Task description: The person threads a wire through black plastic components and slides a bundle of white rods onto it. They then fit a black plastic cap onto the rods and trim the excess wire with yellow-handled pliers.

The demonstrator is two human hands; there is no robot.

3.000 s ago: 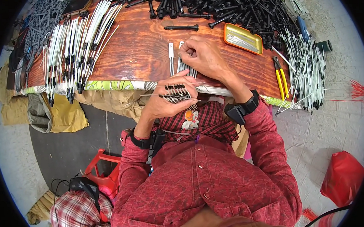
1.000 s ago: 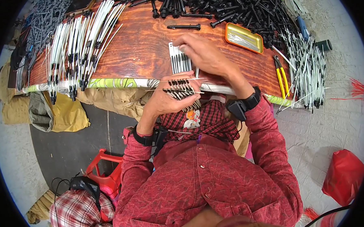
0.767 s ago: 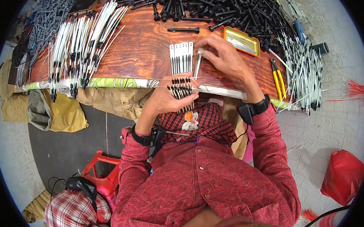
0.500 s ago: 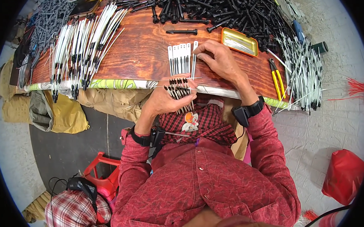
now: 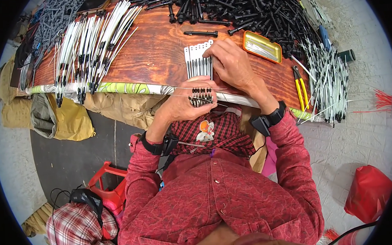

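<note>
My left hand (image 5: 184,102) is closed round a row of slim black-and-white strips (image 5: 199,69) at the table's front edge. Their white, holed tabs fan out away from me, while short black ends poke up between the fingers and thumb. Two thin metal wires (image 5: 186,87) run crosswise through or along these ends; which, I cannot tell. With bent fingers, my right hand (image 5: 233,64) pinches the rightmost strip near its tab, against the row. Its fingertips are partly hidden.
Bundles of similar strips (image 5: 83,53) lie left, and a loose heap (image 5: 327,81) lies right. Black plastic rods (image 5: 252,10) pile up at the back. An orange-rimmed tin (image 5: 262,46) of wires and yellow-handled pliers (image 5: 300,89) lie right. A red stool (image 5: 106,181) stands below left.
The strip in my right hand stood apart to the right of the row; now it lies against it. My left hand has shifted slightly right, with the black ends turned more upright.
</note>
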